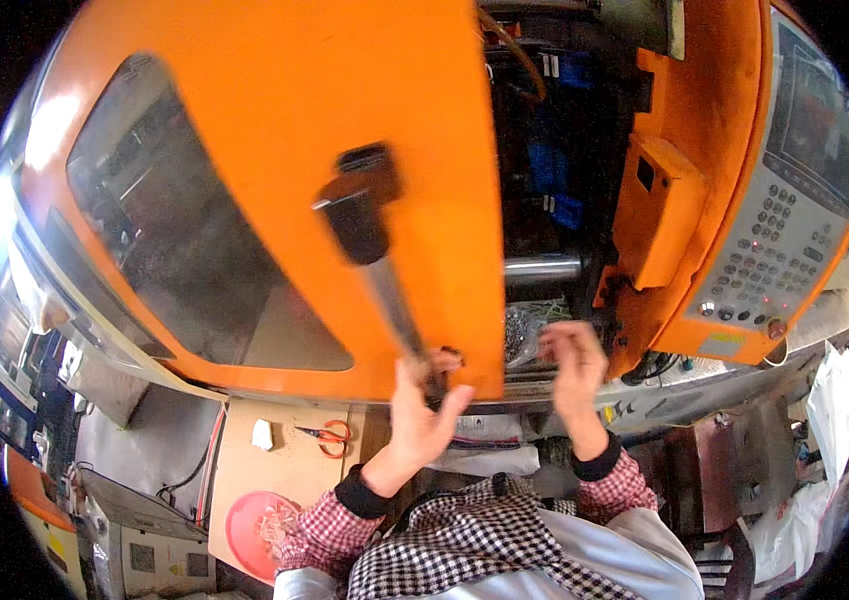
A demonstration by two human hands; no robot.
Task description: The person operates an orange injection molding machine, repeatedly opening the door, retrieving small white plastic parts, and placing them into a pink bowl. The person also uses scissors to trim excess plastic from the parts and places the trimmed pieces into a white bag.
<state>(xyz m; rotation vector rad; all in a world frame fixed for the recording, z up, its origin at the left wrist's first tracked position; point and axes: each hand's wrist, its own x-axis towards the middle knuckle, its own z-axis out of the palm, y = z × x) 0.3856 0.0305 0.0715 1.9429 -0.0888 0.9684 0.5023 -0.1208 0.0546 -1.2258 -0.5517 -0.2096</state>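
Observation:
My left hand (421,408) grips the lower end of a long metal door handle (377,262) with black end mounts. The handle is fixed to the large orange sliding door (275,110) of a machine, which has a dark window (180,230). My right hand (575,362) is raised at the lower edge of the open gap beside the door. Its fingers are loosely bent and nothing shows in them. Inside the gap lie a shiny steel bar (543,268) and dark blue machine parts (555,170).
An orange housing carries a grey keypad and screen panel (780,235) to the right. Below the door, a board holds red-handled scissors (329,436) and a pink bowl (257,528) of small pale pieces. White bags (833,400) hang at far right.

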